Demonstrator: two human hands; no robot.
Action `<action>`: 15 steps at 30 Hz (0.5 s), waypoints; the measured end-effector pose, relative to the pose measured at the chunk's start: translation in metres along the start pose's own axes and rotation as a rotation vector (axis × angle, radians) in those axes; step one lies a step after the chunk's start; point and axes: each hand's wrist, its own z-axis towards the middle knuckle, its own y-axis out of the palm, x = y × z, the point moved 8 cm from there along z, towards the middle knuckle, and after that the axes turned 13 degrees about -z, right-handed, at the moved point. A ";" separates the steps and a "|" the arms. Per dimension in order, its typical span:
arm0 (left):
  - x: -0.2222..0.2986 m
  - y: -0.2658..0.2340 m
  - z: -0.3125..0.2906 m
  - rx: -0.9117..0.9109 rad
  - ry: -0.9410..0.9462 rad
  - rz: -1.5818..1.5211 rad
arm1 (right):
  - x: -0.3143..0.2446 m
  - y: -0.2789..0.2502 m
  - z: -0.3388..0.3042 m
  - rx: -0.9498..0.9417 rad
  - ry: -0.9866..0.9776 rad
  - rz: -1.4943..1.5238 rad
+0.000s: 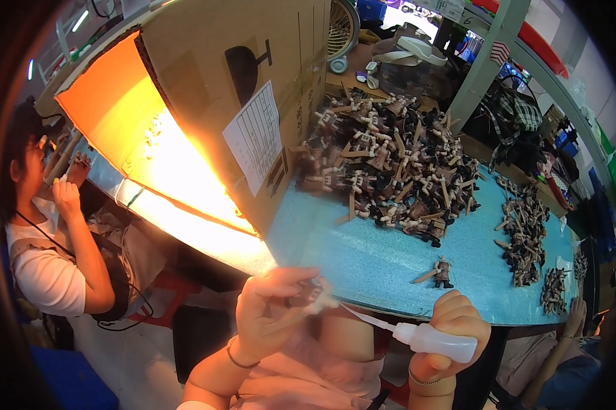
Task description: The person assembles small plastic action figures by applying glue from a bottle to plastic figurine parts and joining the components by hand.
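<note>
Between the fingers of my left hand [263,307] is a small toy figure [312,294] in brown and pale colours, partly hidden by the fingers. My right hand [455,335] is wrapped round a white squeeze bottle [437,342], held nearly level. Its long thin nozzle [366,317] points left, its tip close to the figure; whether they touch I cannot tell. Both hands are at the near edge of the blue table [362,266]. One single figure [443,273] lies on the table just beyond my right hand. Farther back is a large heap of similar figures [397,164].
A tall cardboard box [198,82] with a paper sheet stands at the left, its inside brightly lit. Smaller piles of figures [524,232] lie at the right. A co-worker [62,253] sits at the left; another person's hand [576,316] rests at the right edge. A grey post [489,68] rises behind.
</note>
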 end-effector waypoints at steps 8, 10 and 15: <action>0.004 0.001 0.002 0.003 0.050 0.140 | -0.002 0.002 0.001 -0.010 -0.034 -0.020; 0.002 -0.002 0.002 0.007 0.037 0.175 | -0.003 0.004 0.003 -0.025 -0.048 -0.034; 0.004 -0.002 0.004 -0.005 0.064 0.193 | -0.004 0.004 0.003 -0.035 -0.046 -0.061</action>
